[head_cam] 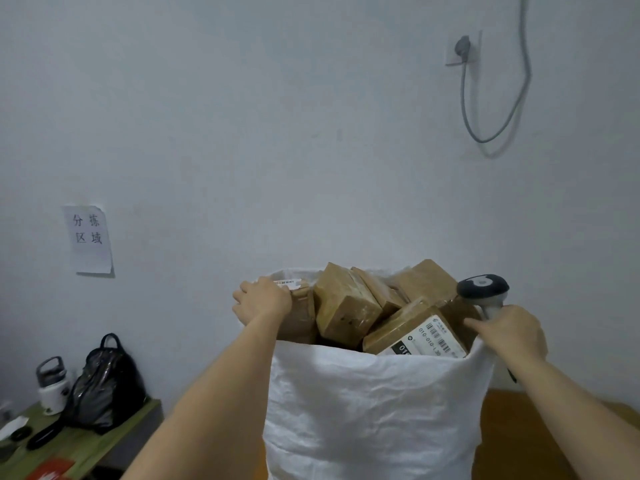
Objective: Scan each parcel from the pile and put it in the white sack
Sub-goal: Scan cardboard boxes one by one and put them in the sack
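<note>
From the head camera, the white sack (pixel 374 410) stands upright in front of the person, its mouth open and packed to the rim with brown cardboard parcels.

The left hand (pixel 261 301) curls its fingers over the top edge of a parcel (pixel 300 313) at the left side of the sack's mouth; this box carries a small barcode label (pixel 287 282) on its upper face, just beside the knuckles. Right of that grip, a tilted parcel (pixel 346 306) leans against its neighbours, and more boxes rise behind it toward the wall.

The right hand (pixel 512 332) grips the handle of a barcode scanner (pixel 483 289), whose dark head sticks up above the fingers; its forefinger (pixel 476 323) stretches out to the left. Just left of this hand lies a flat parcel (pixel 412 332) with a white shipping label (pixel 433 337) facing up, printed with barcodes and digits. The hand sits at the right rim of the sack, though whether it also pinches the fabric cannot be told.

Well to the left of the left arm, a low green table (pixel 114 434) holds a black bag (pixel 107 386) and a white bottle (pixel 52 386). A paper sign (pixel 88 239) with characters hangs on the wall above them. Above the right hand, a grey cable (pixel 491 133) loops from a wall socket (pixel 463 48).
</note>
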